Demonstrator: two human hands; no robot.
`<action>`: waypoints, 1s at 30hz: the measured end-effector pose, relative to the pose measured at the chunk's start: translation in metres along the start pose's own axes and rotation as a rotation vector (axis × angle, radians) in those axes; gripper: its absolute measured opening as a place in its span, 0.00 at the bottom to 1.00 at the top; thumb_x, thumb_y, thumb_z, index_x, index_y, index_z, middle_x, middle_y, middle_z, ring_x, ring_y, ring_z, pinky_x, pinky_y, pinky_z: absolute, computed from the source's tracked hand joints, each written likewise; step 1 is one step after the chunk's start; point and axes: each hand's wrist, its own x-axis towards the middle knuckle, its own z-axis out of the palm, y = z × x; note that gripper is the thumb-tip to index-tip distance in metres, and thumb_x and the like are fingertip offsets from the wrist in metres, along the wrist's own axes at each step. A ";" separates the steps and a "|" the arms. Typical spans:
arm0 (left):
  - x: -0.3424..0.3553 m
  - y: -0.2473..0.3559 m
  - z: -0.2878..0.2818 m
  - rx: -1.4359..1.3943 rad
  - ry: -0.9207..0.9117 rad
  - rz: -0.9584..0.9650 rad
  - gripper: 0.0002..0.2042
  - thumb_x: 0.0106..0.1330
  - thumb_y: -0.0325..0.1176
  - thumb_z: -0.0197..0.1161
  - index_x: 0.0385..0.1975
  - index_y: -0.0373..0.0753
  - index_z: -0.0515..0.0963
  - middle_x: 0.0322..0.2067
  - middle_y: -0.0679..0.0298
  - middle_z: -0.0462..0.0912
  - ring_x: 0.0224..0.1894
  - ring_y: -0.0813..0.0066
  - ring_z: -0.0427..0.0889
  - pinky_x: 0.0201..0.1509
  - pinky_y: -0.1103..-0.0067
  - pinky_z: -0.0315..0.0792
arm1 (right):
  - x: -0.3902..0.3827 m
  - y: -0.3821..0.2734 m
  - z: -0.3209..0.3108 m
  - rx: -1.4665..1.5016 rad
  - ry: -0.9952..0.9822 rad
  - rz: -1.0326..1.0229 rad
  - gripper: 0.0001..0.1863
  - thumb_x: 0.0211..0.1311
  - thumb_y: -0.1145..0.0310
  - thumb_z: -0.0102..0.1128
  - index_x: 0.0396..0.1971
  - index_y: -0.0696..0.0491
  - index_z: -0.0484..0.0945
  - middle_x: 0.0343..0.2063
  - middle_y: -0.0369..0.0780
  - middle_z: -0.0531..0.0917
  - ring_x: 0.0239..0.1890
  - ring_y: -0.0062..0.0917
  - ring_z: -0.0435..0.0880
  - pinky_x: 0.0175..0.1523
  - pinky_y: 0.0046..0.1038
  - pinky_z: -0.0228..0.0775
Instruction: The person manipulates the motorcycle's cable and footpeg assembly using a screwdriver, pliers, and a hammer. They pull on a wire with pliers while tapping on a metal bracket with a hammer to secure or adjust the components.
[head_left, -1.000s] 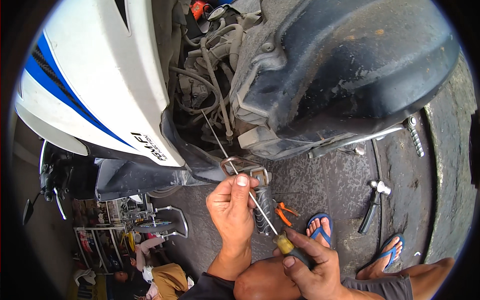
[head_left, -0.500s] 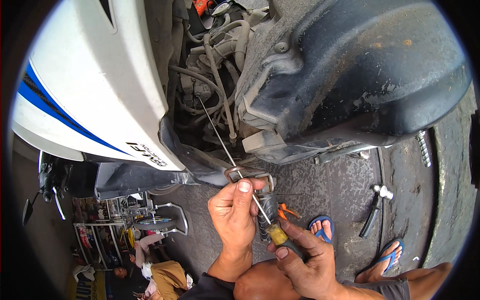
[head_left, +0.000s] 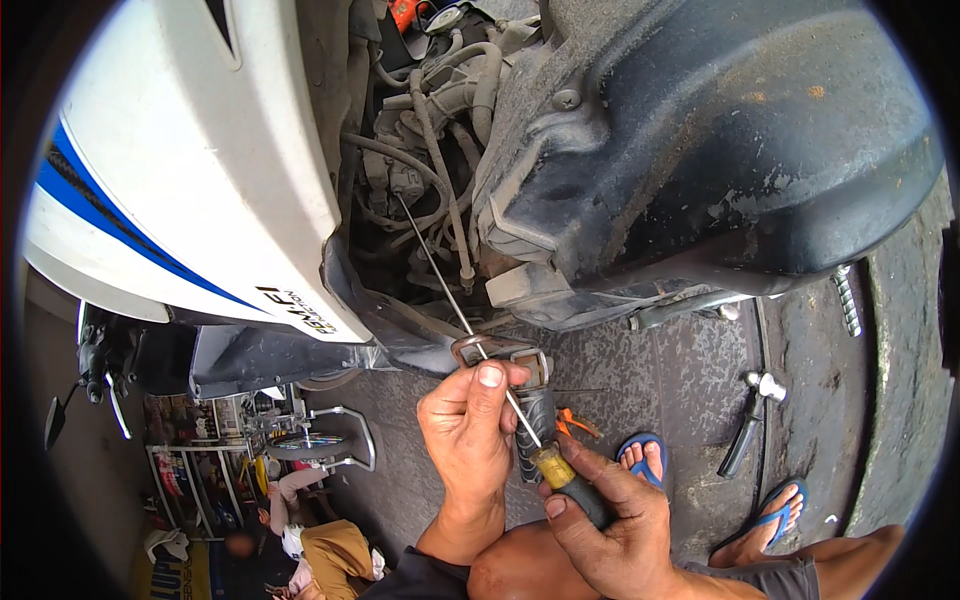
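A long thin screwdriver (head_left: 433,268) runs up into the gap between the scooter's white side panel (head_left: 190,150) and its black plastic housing (head_left: 720,170). Its tip meets a dusty fitting (head_left: 407,183) among the hoses; I cannot tell whether it sits in a screw. My left hand (head_left: 468,415) pinches the metal shaft between thumb and fingers, close to the footrest (head_left: 535,368). Around the yellow and dark handle (head_left: 570,480) my right hand (head_left: 615,525) is closed, thumb on one side and fingers on the other.
A hammer (head_left: 750,425) lies on the ground to the right, near my feet in blue flip-flops (head_left: 775,515). Orange-handled pliers (head_left: 575,422) lie behind the footrest. Lower left, another person (head_left: 335,560) is near a metal rack (head_left: 190,470) and a wheel.
The screwdriver's handle has turned slightly in my right hand, and the right thumb has shifted a little to the left. My left hand stays nearly in place on the shaft.
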 end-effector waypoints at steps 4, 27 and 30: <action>0.000 0.001 0.000 0.001 -0.012 -0.005 0.16 0.71 0.40 0.63 0.32 0.30 0.84 0.14 0.72 0.72 0.16 0.89 0.65 0.19 0.88 0.56 | 0.000 -0.002 0.001 -0.098 0.025 -0.106 0.20 0.57 0.70 0.68 0.51 0.57 0.81 0.43 0.46 0.87 0.51 0.33 0.85 0.60 0.34 0.67; -0.006 0.009 0.005 0.084 -0.003 0.008 0.15 0.68 0.36 0.66 0.24 0.29 0.79 0.12 0.68 0.73 0.12 0.88 0.64 0.17 0.88 0.57 | 0.002 0.016 0.005 0.054 -0.029 0.051 0.12 0.58 0.75 0.68 0.36 0.58 0.72 0.28 0.40 0.85 0.25 0.18 0.82 0.31 0.22 0.70; -0.001 0.006 -0.007 0.129 -0.036 -0.072 0.16 0.70 0.38 0.63 0.26 0.30 0.80 0.13 0.69 0.74 0.14 0.87 0.66 0.19 0.87 0.58 | 0.013 0.024 0.005 -0.501 0.161 -0.528 0.11 0.64 0.64 0.62 0.32 0.54 0.71 0.19 0.35 0.78 0.15 0.17 0.72 0.20 0.26 0.59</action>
